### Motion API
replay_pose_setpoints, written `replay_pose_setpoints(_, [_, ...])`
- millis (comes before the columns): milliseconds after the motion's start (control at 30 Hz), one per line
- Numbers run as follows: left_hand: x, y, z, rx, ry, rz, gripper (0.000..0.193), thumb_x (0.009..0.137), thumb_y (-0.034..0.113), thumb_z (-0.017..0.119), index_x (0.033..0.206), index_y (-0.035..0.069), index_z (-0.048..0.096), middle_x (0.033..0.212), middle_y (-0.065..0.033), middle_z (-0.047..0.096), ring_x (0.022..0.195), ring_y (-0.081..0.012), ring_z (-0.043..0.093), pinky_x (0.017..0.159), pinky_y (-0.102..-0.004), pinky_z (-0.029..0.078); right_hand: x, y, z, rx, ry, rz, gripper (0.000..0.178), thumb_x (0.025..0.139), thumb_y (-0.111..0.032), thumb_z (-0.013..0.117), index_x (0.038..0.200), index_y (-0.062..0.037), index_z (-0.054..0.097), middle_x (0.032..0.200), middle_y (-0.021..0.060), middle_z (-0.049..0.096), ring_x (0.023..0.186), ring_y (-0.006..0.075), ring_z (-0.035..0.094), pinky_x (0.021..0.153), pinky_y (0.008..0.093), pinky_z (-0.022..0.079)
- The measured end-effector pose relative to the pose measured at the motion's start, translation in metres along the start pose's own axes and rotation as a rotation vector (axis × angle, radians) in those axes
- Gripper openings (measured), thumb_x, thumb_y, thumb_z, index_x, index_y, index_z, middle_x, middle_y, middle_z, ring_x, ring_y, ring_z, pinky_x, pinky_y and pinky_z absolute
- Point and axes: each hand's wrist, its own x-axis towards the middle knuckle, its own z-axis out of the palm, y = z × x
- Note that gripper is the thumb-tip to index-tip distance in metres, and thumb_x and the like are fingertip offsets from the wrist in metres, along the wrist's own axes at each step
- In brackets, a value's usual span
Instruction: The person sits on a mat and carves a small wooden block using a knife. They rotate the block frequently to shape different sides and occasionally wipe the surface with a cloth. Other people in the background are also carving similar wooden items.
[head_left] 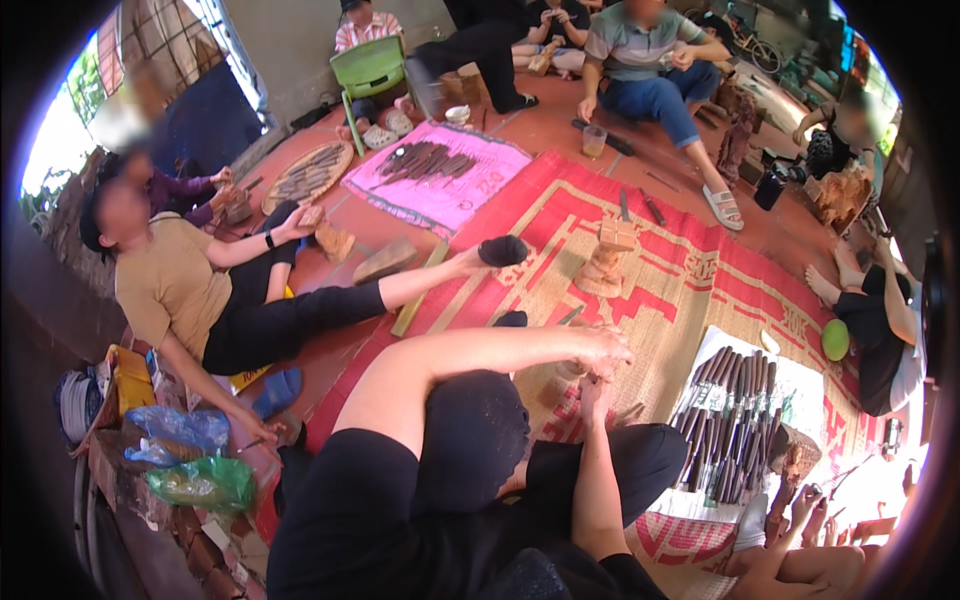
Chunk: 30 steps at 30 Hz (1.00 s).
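Above my folded legs, my left hand (602,346) and my right hand (596,394) meet, fingers bent and closed together. What they grip is small and mostly hidden by the fingers. Just beyond the left wrist a thin pointed blade-like piece (571,315) shows; I cannot tell whether it is held. Farther out on the red and tan woven mat (680,250) stands a carved wooden stump (600,272) topped by a square wooden block (617,235). To the right of my hands, many dark slender sticks (730,425) lie in rows on a white sheet (805,385).
A person in a tan shirt (165,270) sits at left with a leg stretched across the mat. Beyond lie a pink cloth (480,205) with dark pieces and a round basket (345,160). Knives (654,208) lie by the stump. A green fruit (835,340) is at right.
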Motion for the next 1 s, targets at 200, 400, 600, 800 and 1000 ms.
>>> replay_pose_setpoints(200, [-0.012, -0.007, 0.004, 0.032, 0.048, -0.030, 0.064, 0.066, 0.038, 0.077, 0.126, 0.023, 0.058, 0.123, -0.0090, 0.056, 0.121, -0.0317, 0.046, 0.098, -0.0511, 0.038, -0.003, -0.004, 0.005, 0.054, -0.033, -0.060, 0.020, 0.073, -0.011, 0.057, 0.090, 0.0000, 0.059, 0.071, 0.0141, 0.062, 0.065, 0.0272, 0.062, 0.063, 0.0405, 0.048])
replay_pose_setpoints(400, [-0.020, -0.013, 0.001, 0.144, 0.148, -0.100, 0.070, 0.065, 0.034, 0.078, 0.130, 0.021, 0.053, 0.129, -0.0093, 0.050, 0.126, -0.0344, 0.037, 0.098, -0.0549, 0.034, -0.009, -0.031, -0.007, -0.070, -0.043, 0.042, 0.043, 0.083, -0.018, 0.056, 0.126, -0.0104, 0.053, 0.092, 0.0204, 0.066, 0.089, 0.0402, 0.063, 0.076, 0.0474, 0.048])
replay_pose_setpoints(600, [-0.032, -0.008, -0.009, 0.117, -0.057, -0.289, 0.079, 0.072, 0.033, 0.074, 0.141, 0.019, 0.038, 0.145, -0.0180, 0.033, 0.138, -0.0462, 0.019, 0.111, -0.0566, 0.018, -0.008, -0.045, -0.013, -0.421, -0.115, 0.043, 0.037, 0.087, -0.012, 0.048, 0.123, -0.0155, 0.055, 0.104, 0.0192, 0.064, 0.087, 0.0385, 0.064, 0.075, 0.0484, 0.050])
replay_pose_setpoints(800, [-0.031, -0.009, -0.008, 0.127, -0.095, -0.289, 0.078, 0.072, 0.034, 0.074, 0.141, 0.020, 0.040, 0.146, -0.0149, 0.032, 0.140, -0.0431, 0.017, 0.111, -0.0572, 0.019, -0.007, -0.032, -0.008, -0.352, -0.011, -0.080, 0.040, 0.086, -0.011, 0.051, 0.126, -0.0168, 0.052, 0.106, 0.0182, 0.062, 0.080, 0.0380, 0.065, 0.068, 0.0476, 0.051])
replay_pose_setpoints(1000, [-0.032, -0.014, -0.005, 0.114, -0.119, -0.282, 0.078, 0.071, 0.035, 0.075, 0.140, 0.021, 0.042, 0.146, -0.0128, 0.033, 0.141, -0.0411, 0.017, 0.110, -0.0577, 0.020, -0.009, -0.028, -0.010, -0.422, -0.053, -0.062, 0.041, 0.087, -0.012, 0.050, 0.127, -0.0180, 0.049, 0.085, 0.0214, 0.065, 0.073, 0.0401, 0.064, 0.066, 0.0512, 0.050])
